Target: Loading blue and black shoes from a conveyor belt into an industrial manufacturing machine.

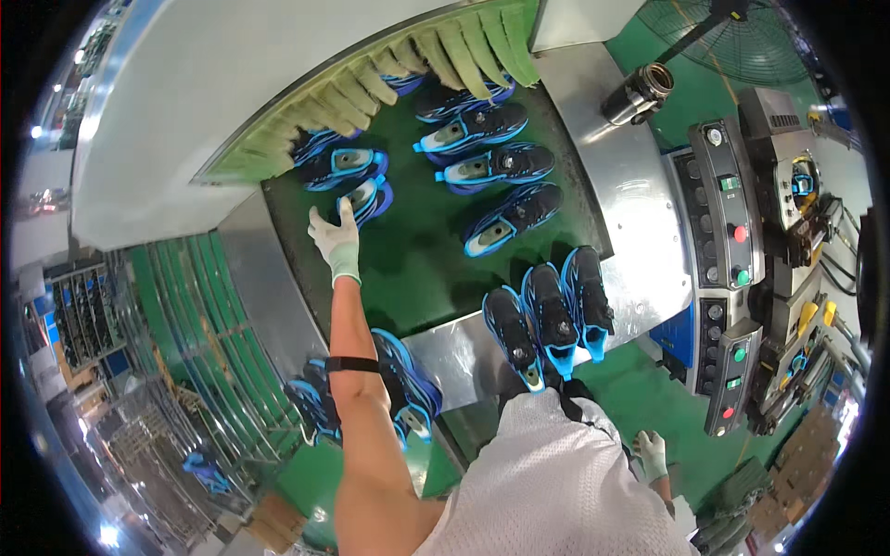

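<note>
Left hand [335,242] stretched forward, fingers parted, at one shoe [370,198]; right hand [652,450] hung low, grip unclear; three shoes [551,313] lined the metal ledge [452,356] between.

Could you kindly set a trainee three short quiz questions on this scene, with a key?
1. Count: how many black shoes with bright-blue trim lie side by side at the near right edge of the flat green belt?
2. True or false: the white-gloved right hand rests on the belt.
3. Which is nearest the white-gloved left hand? A) a round wire fan; B) a blue-and-black shoe; C) a metal cylinder.

Key: 1. Three. 2. False; it is beside the white mesh shirt. 3. B.
</note>
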### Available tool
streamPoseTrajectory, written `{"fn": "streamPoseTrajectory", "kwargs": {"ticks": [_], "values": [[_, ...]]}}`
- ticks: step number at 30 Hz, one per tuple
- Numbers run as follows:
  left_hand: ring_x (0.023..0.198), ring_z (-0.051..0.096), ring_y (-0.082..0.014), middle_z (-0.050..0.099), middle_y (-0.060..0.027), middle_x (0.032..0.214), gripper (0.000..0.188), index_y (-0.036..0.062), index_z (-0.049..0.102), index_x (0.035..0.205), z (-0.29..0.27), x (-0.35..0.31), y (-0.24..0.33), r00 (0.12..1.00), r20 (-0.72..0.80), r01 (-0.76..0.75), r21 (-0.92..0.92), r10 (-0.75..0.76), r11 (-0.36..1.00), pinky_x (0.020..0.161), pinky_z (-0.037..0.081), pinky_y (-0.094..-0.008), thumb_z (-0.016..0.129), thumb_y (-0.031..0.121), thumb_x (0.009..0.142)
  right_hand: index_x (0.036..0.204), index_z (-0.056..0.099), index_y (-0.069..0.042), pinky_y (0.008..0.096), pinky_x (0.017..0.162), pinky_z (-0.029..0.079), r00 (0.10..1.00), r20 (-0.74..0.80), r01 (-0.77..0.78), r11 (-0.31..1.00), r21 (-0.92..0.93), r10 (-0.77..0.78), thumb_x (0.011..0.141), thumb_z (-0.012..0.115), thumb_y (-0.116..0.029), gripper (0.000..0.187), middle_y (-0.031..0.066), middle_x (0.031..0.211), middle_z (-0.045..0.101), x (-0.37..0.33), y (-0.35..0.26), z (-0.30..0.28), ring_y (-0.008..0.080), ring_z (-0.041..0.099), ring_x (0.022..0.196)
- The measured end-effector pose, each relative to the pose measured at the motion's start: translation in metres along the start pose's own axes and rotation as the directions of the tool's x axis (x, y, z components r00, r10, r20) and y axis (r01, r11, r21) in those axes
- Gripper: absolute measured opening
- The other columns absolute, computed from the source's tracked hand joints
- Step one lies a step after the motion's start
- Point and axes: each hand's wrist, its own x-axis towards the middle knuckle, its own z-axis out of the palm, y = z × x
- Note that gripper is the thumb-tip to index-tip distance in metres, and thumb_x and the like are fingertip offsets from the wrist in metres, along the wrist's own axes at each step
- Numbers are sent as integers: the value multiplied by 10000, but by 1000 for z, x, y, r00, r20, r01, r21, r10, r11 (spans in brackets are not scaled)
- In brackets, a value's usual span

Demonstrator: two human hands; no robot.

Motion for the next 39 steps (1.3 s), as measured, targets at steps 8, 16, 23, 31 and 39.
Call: {"fn": "streamPoseTrajectory", "kwargs": {"ticks": [8, 16, 23, 31, 39], "values": [[1060, 605, -404, 612, -229, 1153, 495, -23, 665, 1146, -2, 16, -38, 987, -10, -163, 33, 163, 986, 923, 479, -489, 537, 434, 1008, 1110, 652, 49, 326, 838, 526, 890, 191, 443, 883, -154, -413, 964, 625, -186, 278, 145, 1024, 723, -58, -211, 50, 176, 672, 925], [964, 624, -322, 613, -167, 1028, 195, -9, 691, 1074, -113, -179, 172, 562, 63, -737, -416, 825, 533, 863, 508, -424, 681, 30, 883, 1288, 580, -27, 419, 993, 503, 485, 180, 850, 509, 134, -856, 857, 731, -246, 506, 195, 1261, 623, -136, -365, 55, 340, 619, 1157], [883, 668, -295, 662, -121, 993, 168, 50, 722, 995, -106, -421, 364, -131, 187, -597, -799, 974, 73, 780, 539, -376, 723, 84, 831, 1277, 535, -29, 433, 953, 512, 517, -72, 847, 522, -103, -853, 777, 749, -212, 575, 209, 1217, 600, -80, -338, 9, 394, 607, 1107], [1171, 606, -201, 595, -145, 1278, 423, -17, 506, 1379, -97, -717, 546, -363, -134, 150, -985, 922, -84, 992, 490, -329, 569, -21, 961, 1108, 628, 89, 303, 788, 526, 800, -497, 590, 297, 750, -335, 833, 804, -368, 562, 112, 1000, 692, -67, -120, -203, 138, 634, 892], [1318, 459, -445, 375, -342, 1462, 793, -80, 263, 1500, 74, -995, 660, -304, 234, -463, -884, 923, 72, 1110, 387, -480, 621, 367, 952, 1410, 453, 30, 379, 1004, 492, 813, -574, 581, -190, 791, 98, 880, 654, -177, 604, 118, 1310, 596, -73, 25, -214, 219, 605, 1154]]}}
